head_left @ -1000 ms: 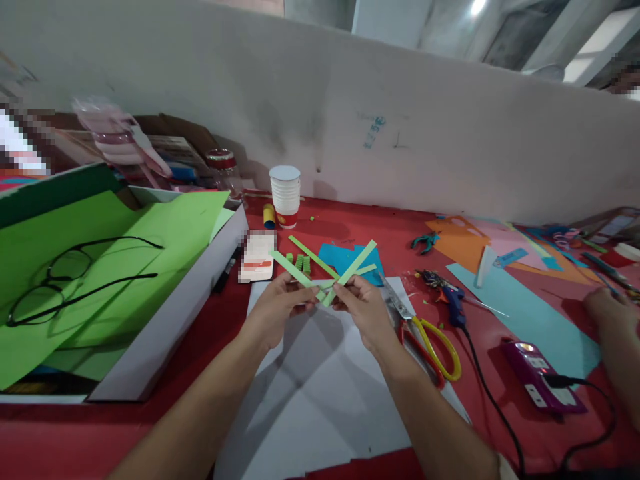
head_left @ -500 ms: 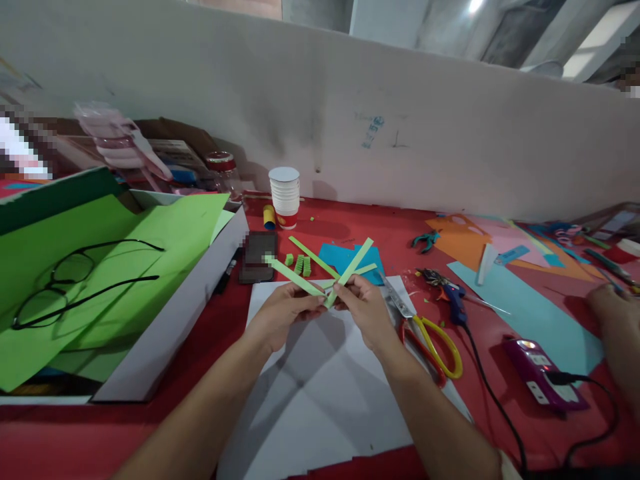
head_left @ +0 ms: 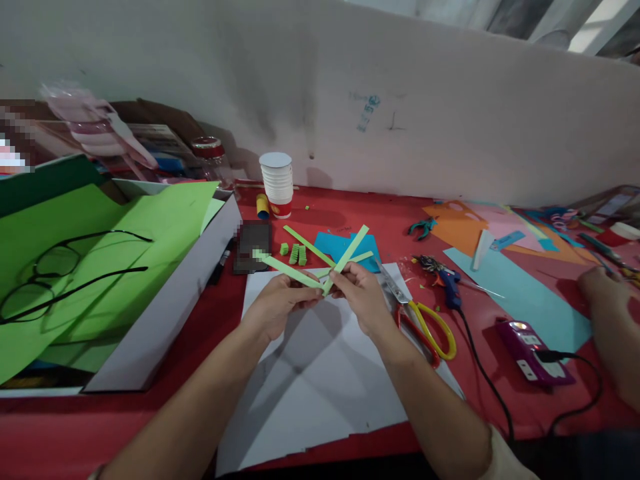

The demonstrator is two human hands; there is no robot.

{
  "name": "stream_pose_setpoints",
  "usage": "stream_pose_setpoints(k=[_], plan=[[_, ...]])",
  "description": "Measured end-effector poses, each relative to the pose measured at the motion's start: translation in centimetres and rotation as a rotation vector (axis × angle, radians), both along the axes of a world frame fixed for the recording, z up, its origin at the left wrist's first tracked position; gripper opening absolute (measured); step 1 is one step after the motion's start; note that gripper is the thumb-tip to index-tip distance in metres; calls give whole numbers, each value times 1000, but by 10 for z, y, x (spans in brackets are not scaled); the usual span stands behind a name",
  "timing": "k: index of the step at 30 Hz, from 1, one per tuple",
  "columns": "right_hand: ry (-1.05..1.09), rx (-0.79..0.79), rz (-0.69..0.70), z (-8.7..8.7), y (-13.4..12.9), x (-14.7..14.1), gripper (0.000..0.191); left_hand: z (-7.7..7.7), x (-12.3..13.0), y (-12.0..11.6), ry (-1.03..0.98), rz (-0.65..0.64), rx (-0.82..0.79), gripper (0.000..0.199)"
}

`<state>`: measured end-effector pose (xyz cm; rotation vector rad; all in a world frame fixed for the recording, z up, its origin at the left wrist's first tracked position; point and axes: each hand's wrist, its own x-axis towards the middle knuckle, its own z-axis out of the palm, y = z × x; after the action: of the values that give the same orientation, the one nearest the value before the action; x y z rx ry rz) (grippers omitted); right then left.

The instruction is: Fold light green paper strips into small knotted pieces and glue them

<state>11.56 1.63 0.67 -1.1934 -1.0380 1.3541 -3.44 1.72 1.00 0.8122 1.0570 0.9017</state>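
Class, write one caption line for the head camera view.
Left hand and right hand hold pale green strips above white paper, scissors and a glue gun to the right.

one pair of glasses [head_left: 117,273], one pair of scissors [head_left: 407,305], one glue gun [head_left: 451,288], three folded green pieces [head_left: 295,254], one cup stack [head_left: 277,181].

Dim, soft indoor light
We see daylight entering top right [head_left: 595,30], soft shadows on the white paper [head_left: 320,380], stretched edges.
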Motion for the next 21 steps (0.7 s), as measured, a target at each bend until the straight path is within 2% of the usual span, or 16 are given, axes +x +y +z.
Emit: stream_pose_setpoints(k=[17, 21], plan=[[48, -40, 30, 3, -1, 0, 20, -2, 0, 1, -38, 8, -16, 14], [67, -65, 16, 6, -3, -2, 22, 0, 3, 1, -79, 97, -4, 13]])
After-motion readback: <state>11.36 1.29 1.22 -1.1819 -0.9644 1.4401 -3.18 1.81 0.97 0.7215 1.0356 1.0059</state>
